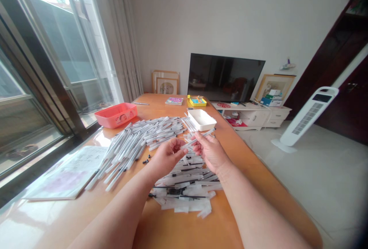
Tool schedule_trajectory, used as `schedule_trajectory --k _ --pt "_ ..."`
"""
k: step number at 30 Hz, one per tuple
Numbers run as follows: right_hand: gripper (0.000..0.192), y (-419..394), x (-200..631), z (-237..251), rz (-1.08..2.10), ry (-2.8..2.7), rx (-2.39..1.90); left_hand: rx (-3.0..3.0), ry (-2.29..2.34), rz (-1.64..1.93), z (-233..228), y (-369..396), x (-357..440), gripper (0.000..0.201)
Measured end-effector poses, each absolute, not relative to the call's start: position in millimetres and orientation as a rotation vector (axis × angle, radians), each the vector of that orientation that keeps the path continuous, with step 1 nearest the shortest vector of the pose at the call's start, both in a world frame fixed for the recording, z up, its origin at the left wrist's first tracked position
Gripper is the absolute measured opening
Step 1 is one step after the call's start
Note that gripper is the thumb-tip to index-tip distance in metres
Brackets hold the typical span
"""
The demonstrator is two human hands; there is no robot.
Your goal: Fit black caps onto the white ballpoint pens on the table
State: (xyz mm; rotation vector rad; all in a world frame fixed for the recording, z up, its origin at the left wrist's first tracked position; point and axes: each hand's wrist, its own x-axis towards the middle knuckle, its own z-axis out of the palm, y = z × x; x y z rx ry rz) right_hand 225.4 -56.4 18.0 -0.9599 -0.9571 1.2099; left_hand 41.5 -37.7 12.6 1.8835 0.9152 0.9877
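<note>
My left hand point(169, 154) and my right hand point(211, 150) meet above the wooden table point(184, 226), and together they pinch one thin white pen point(198, 138) that slants up to the right. Under the hands lies a heap of wrapped pens with black parts point(186, 184). A wide spread of grey-white pens point(138, 141) covers the table to the left. Small black caps point(146, 160) are scattered beside my left hand.
A pink tray point(116, 114) stands at the far left of the table, a white tray point(201, 119) beyond my hands. A paper booklet point(69, 172) lies near left. A yellow box point(197, 100) and a book point(174, 100) sit at the far edge. A TV point(224, 77) and a fan point(307, 117) stand beyond.
</note>
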Motion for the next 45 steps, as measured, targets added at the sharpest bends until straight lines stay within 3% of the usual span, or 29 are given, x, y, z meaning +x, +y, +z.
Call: schedule_trajectory --k 4,8,21,26,33,45 --pt "0.046 -54.1 226.5 16.1 1.192 -0.9 -1.025 2.283 1.079 1.073 12.0 -41.4 46.1 0.017" --pt "0.045 -53.0 223.7 14.9 1.17 -0.851 -1.002 2.467 1.075 1.103 16.8 -47.1 48.2 0.024" --pt "0.04 -58.5 217.8 20.4 1.175 -0.892 -0.842 1.62 1.022 0.951 29.1 -53.4 52.1 0.044" --pt "0.041 -57.6 220.1 20.2 1.125 -0.887 -0.891 1.669 1.011 0.951 21.6 -48.7 50.1 0.045" --pt "0.044 -55.0 221.4 19.0 1.13 -0.848 -0.905 2.044 1.006 1.189 14.1 -45.3 52.0 0.029" --pt "0.042 -56.9 222.4 19.4 1.178 -0.92 -0.848 1.637 1.01 0.937 25.1 -53.5 53.2 0.048"
